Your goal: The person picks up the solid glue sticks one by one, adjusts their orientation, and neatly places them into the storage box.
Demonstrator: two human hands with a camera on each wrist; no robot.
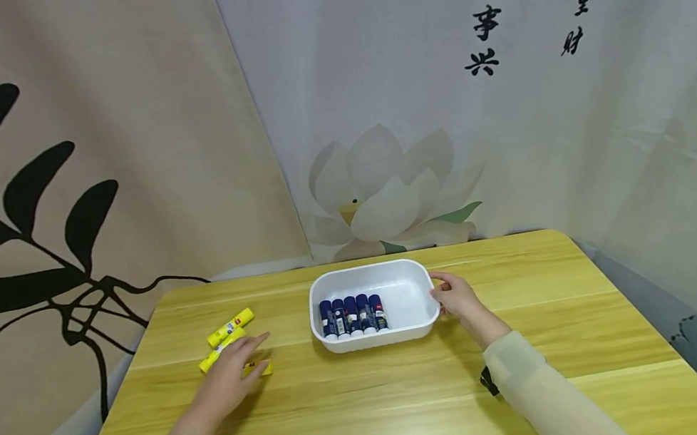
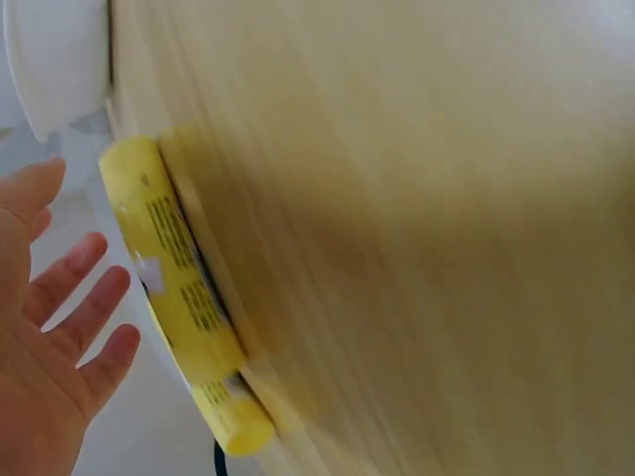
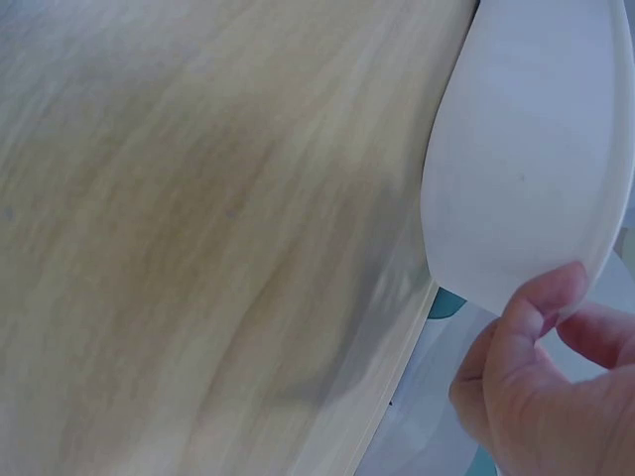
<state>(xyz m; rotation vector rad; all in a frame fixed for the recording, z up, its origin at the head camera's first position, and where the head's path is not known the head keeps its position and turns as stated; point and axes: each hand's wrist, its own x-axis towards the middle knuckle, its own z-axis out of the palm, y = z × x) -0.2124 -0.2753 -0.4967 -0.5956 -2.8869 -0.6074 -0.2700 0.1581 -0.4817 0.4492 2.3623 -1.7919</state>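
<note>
My left hand (image 1: 231, 376) hovers over the yellow glue sticks with its fingers spread and relaxed, holding nothing. One yellow glue stick (image 1: 230, 327) lies at the back, a second (image 1: 211, 360) just in front of it, and a third (image 1: 266, 367) is partly hidden by the hand. In the left wrist view, a yellow glue stick (image 2: 179, 258) with printed text lies beside the fingertips. My right hand (image 1: 457, 298) pinches the right end rim of a white plastic tray (image 1: 406, 302) between thumb and fingers. Several dark blue glue sticks (image 1: 352, 315) stand side by side in the tray's left half.
The wood-grain table (image 1: 370, 409) ends just behind the tray. A printed cloth curtain (image 1: 170, 123) with leaves, a lotus and dark characters hangs behind it. Dark bands show at both sleeve cuffs.
</note>
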